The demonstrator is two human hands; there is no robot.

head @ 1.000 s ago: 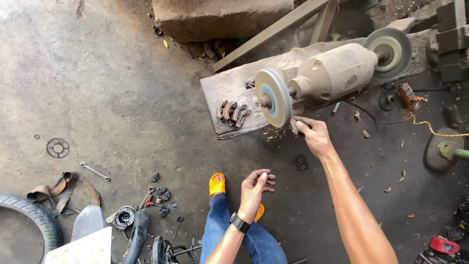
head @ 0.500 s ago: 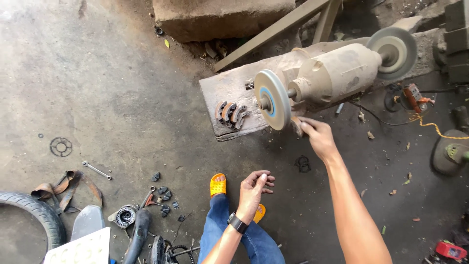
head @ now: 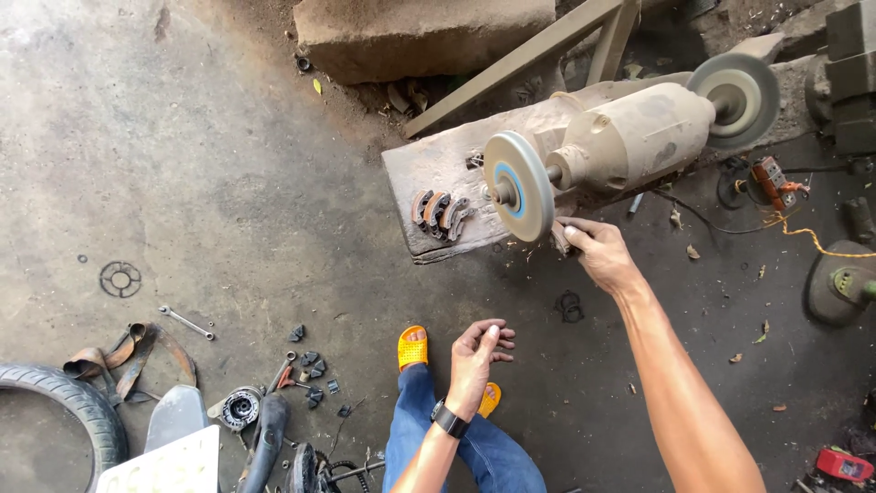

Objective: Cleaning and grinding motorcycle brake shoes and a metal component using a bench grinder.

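We're looking down at a dusty concrete floor w/ a bench grinder (head: pixel 630 137) sitting on a worn wooden block (head: pixel 438 173). Our right hand (head: pixel 598 254) is stretched fwd, fingers pressed together around a small piece (head: pixel 558 236) held right under the lower edge of the near grinding wheel (head: pixel 518 185), the one w/ the blue centre. Piece is mostly hidden by fingers & wheel, so we can't tell what it is exactly; it looks to touch the wheel rim or sit just beside it. A few sparks or bits of dust show below the wheel.

Our left hand (head: pixel 476 358) hangs free above our knee, well apart from the grinder, fingers loosely curled & close together, holding nothing. Black watch (head: pixel 449 420) on that wrist.

On the block, just left of the wheel, a row of curved brake shoes (head: pixel 440 213) stands on edge. 2nd wheel (head: pixel 735 96) at the far end of the grinder.

Below us: jeans (head: pixel 456 443), orange sandals (head: pixel 412 347). Left side of floor: wrench (head: pixel 185 322), small black parts (head: pixel 310 365), tyre (head: pixel 64 411) at the edge. Orange cable (head: pixel 812 239) runs off to the right.
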